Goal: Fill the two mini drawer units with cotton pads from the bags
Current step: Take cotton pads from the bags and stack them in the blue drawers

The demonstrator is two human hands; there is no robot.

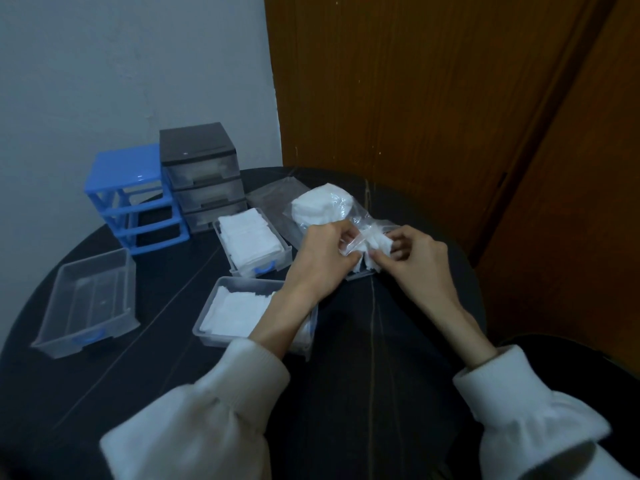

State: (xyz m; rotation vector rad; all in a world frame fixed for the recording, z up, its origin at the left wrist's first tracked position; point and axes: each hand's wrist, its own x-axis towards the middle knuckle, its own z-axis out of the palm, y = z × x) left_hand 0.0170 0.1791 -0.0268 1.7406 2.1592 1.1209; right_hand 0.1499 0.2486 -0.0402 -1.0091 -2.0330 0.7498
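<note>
A clear bag of cotton pads (pixel 320 206) lies on the dark round table (pixel 346 393). My left hand (pixel 320 256) grips the bag's open end. My right hand (pixel 414 258) pinches a bunch of white pads (pixel 375 242) at the bag's mouth. A blue drawer frame (pixel 130 199) stands with no drawers in it at the back left. Beside it stands a grey drawer unit (pixel 202 171) with its three drawers closed. A full drawer of pads (pixel 251 245) and a partly filled drawer (pixel 239 311) lie in front; my left forearm covers part of the nearer one.
A clear drawer with nothing in it (pixel 88 301) lies at the table's left edge. A flat clear bag (pixel 273 199) lies behind the bag of pads. A wooden door (pixel 433 98) rises close behind the table, with a pale wall (pixel 121 64) to the left.
</note>
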